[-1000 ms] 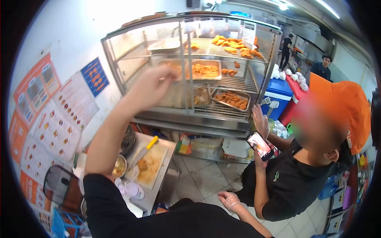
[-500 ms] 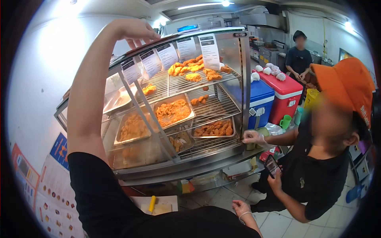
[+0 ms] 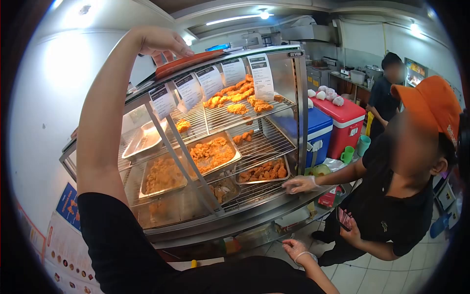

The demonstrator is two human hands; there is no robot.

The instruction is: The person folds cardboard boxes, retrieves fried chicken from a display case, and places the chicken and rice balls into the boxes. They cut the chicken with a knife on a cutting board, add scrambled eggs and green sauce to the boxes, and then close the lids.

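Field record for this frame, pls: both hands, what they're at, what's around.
left hand: raised to the display cabinet top, fingers by a red tray there; contact unclear
right hand: gloved, low, empty
cabinet contents: fried chicken on racks and pans, price cards on glass
co-worker: gloved hand on the lower shelf edge, phone in the other
behind: blue cooler, red cooler

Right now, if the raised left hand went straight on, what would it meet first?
Likely the red tray atop the display cabinet, just beyond the left hand; depth is unclear.
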